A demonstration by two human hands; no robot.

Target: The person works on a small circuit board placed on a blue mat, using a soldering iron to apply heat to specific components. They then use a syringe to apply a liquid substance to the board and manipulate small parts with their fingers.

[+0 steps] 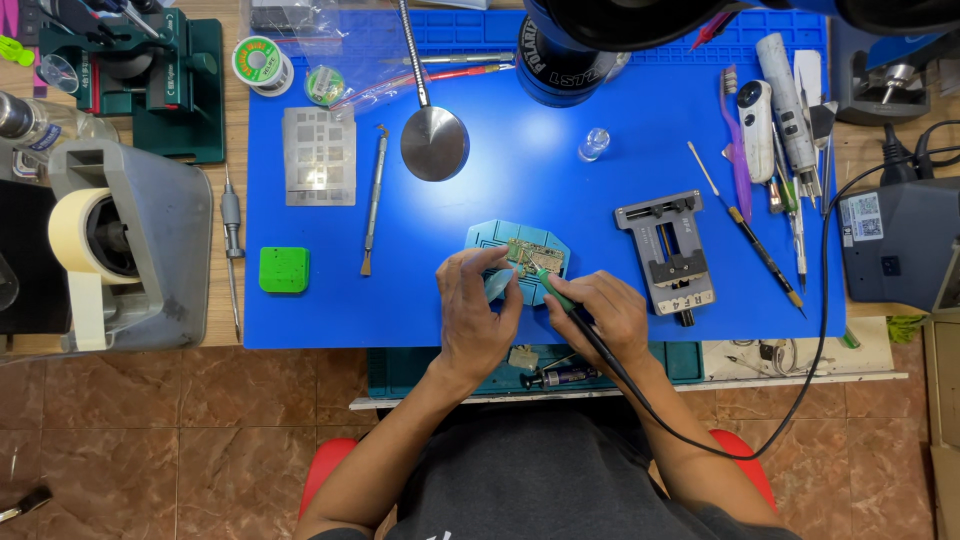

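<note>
Blue mat (520,200) covers the wooden bench, brown tiled floor (180,440) below. Left hand (478,318), fingers curled, steadies the teal board holder (490,238) at mat centre. Right hand (605,315) fingers closed around the soldering iron (560,295), tip on the circuit board (526,252). Metal clamp jig (668,252) just right.

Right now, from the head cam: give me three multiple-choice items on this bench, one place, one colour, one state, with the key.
1. Where is the small square pad relative to the circuit board?
A. left
B. right
C. on top

2. What colour is the work mat?
A. green
B. blue
C. grey

3. What does the right hand do?
A. lies flat, empty
B. grips the corded soldering iron
C. holds the tape roll

Key: A, it sits far left on the mat; B, mat is blue; B, fingers wrap the iron, tip toward the board, while the left hand steadies the holder.
</note>
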